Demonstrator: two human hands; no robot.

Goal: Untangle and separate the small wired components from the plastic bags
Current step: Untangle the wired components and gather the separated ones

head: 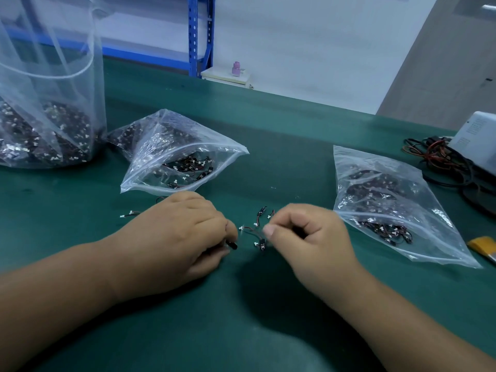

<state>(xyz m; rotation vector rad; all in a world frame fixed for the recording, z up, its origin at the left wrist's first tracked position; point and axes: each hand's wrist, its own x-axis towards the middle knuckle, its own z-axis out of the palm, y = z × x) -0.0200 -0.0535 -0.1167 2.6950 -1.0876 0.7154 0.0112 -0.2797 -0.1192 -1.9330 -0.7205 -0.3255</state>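
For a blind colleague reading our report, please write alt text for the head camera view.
A left hand and right hand each pinch part of a small tangle of wired components on a green table. Clear bags of such parts lie nearby: tall bag, middle bag, right bag.

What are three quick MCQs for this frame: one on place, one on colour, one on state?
1. Where does the loose clump of wired components lie?
A) in a drawer
B) between the left hand and the right hand
C) on the floor

2. What colour is the table mat?
A) grey
B) red
C) green

3. What is the right hand doing?
A) lying flat
B) pinching a wire
C) holding scissors

Key: 1B, the clump sits on the table mat between both hands. 2C, the surface is dark green throughout. 3B, thumb and curled fingers close on a wire end.
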